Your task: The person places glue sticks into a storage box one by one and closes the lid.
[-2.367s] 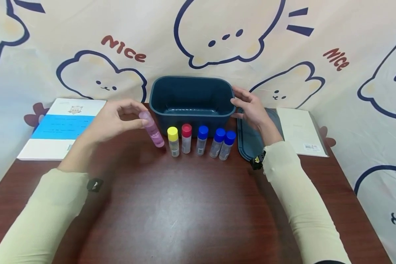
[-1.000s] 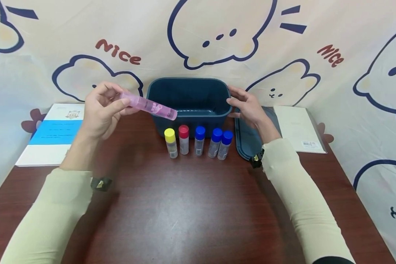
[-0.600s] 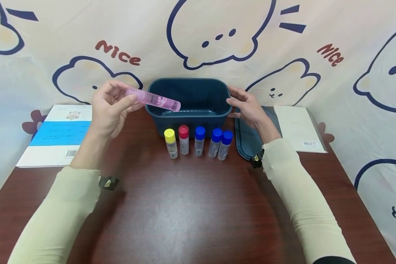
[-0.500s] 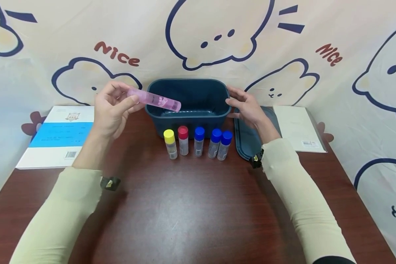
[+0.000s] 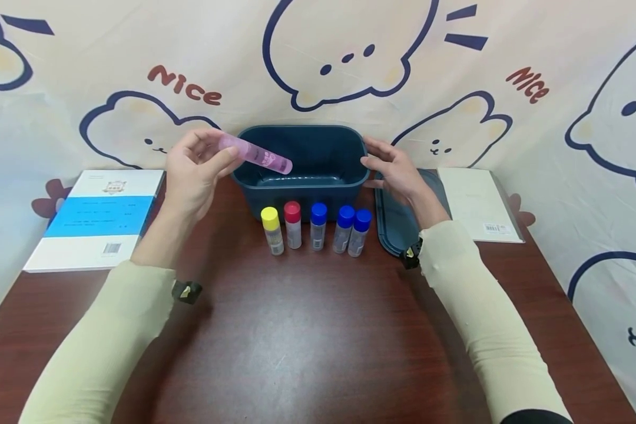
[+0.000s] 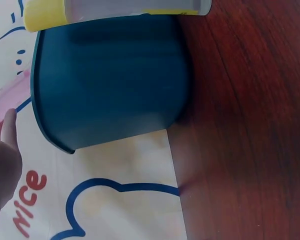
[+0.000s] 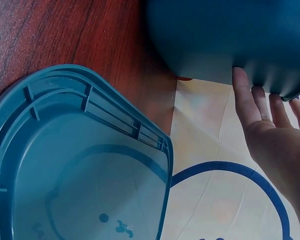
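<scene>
Upper left: my left hand (image 5: 193,174), pinching a pink tube (image 5: 262,158) over the teal bin (image 5: 306,195). Right of centre: my right hand (image 5: 397,174), fingers touching the bin; whether gripping, I cannot tell.

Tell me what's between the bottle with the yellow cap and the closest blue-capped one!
The red-capped bottle stands between the yellow-capped bottle and the closest blue-capped bottle; the head view shows it.
</scene>
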The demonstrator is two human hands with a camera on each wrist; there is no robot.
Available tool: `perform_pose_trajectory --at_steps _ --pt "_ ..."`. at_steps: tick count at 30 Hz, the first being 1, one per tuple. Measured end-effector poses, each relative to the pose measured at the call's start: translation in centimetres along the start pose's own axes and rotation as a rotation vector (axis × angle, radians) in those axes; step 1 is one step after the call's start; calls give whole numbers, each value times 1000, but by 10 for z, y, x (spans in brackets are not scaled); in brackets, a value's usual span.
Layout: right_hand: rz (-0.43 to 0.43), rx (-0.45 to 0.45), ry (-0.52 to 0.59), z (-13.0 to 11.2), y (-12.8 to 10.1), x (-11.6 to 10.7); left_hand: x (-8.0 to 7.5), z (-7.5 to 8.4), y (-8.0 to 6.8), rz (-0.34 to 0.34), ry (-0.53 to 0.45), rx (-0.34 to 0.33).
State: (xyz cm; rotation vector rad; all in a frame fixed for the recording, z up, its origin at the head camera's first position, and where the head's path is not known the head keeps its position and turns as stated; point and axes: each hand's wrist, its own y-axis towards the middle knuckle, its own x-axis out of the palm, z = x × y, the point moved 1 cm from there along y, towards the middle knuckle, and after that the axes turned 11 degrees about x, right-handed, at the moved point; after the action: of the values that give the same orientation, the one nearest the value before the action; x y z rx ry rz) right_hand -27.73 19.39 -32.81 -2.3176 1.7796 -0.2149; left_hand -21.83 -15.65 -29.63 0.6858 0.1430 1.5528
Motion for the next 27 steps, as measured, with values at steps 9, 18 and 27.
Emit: perform_pose_trajectory --at_steps 9,18,27 --pt "3 0 7 1 0 -1 11 -7 6 -57 45 -52" --pt "-3 6 5 0 0 0 19 -13 12 -106 181 -123" --pt "-9 0 2 0 0 -1 31 -19 27 -208 318 -183"
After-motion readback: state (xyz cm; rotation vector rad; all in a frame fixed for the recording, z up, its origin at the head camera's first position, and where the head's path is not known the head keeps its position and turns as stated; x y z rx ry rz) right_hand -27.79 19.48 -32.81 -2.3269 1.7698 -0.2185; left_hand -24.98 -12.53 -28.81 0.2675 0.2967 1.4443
